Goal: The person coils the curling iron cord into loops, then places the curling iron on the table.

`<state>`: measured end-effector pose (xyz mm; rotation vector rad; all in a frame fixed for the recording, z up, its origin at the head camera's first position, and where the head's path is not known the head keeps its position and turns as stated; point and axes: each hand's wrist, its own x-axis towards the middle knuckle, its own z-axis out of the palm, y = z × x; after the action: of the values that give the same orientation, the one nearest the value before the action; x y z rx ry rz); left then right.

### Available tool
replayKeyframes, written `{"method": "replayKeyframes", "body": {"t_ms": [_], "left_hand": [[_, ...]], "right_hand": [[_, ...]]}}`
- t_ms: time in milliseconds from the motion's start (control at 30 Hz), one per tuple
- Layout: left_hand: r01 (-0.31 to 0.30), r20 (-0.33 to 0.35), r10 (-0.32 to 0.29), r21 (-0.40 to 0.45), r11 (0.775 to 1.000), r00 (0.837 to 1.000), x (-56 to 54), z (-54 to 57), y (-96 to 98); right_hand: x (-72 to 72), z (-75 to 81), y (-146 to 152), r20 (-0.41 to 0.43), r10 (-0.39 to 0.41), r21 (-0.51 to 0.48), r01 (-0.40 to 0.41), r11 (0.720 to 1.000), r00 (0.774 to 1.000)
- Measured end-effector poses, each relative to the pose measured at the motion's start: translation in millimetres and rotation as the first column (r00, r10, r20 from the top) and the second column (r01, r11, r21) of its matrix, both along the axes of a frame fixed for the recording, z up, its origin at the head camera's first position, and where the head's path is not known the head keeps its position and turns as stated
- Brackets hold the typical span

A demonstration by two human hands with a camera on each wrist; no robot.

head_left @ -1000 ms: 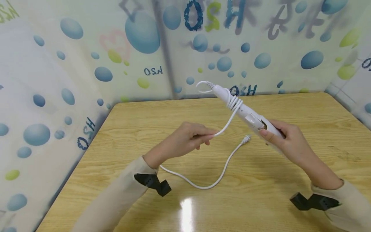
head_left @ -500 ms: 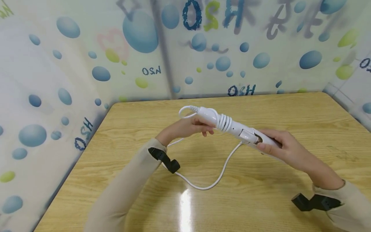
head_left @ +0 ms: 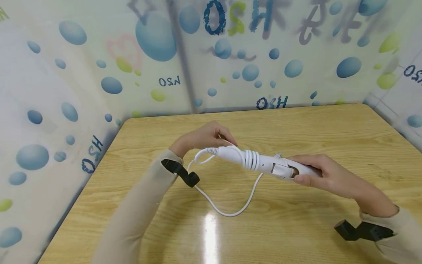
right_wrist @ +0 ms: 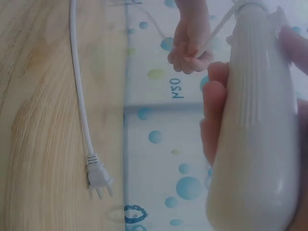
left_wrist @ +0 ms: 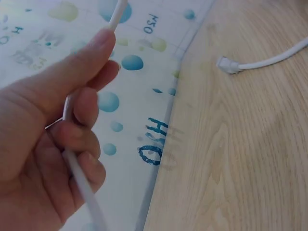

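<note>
My right hand (head_left: 329, 174) grips a white hair straightener (head_left: 268, 167) by its right end, held over the table and nearly level. Several turns of its white power cord (head_left: 227, 215) wrap around the body near the cord end. Beyond that end, my left hand (head_left: 204, 137) pinches the cord between thumb and fingers. In the left wrist view the cord runs through the curled fingers (left_wrist: 77, 137). Loose cord hangs from the left hand and curves over the table. The two-pin plug (right_wrist: 98, 175) is mostly hidden behind the straightener in the head view.
The wooden table (head_left: 263, 227) has its back edge against a wall covering (head_left: 280, 33) with blue and green bubbles. More of this covering stands on the left and right. Black wrist cameras (head_left: 362, 231) sit on both sleeves.
My left hand has carried the cord from the near side around to behind the straightener. The straightener's cord end has swung down from its steep tilt. My right hand keeps its grip.
</note>
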<state>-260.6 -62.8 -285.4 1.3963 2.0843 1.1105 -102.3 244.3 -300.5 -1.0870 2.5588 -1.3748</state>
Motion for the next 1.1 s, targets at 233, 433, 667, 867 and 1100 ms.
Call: {"method": "replayKeyframes", "body": {"t_ms": [233, 433, 667, 867, 1100], "left_hand": [[-0.049, 0.185, 0.051, -0.013, 0.999, 0.982, -2.8, 7.7, -15.8], [-0.123, 0.101, 0.132, -0.085, 0.989, 0.986, -3.6, 14.9, -13.6], [-0.102, -0.007, 0.103, -0.176, 0.979, 0.995, -0.9, 24.3, -10.4], [-0.283, -0.108, 0.277, -0.042, 0.958, 0.955, 7.8, 30.8, -4.9], [-0.272, -0.093, 0.278, 0.078, 0.959, 0.956, 36.3, 50.0, 5.1]], "right_hand": [[2.3, 2.5, 0.6, 0.028, 0.053, 0.008, -0.053, 0.999, 0.998], [1.0, 3.2, -2.0, 0.049, 0.097, 0.027, -0.098, 0.995, 0.994], [2.4, -1.1, -7.9, 0.053, 0.190, 0.078, -0.194, 0.978, 0.980], [1.3, 0.0, -12.2, 0.051, 0.163, 0.161, -0.169, 0.972, 0.985], [-2.5, -4.1, -14.0, 0.089, 0.074, 0.263, -0.095, 0.960, 0.993]]}}
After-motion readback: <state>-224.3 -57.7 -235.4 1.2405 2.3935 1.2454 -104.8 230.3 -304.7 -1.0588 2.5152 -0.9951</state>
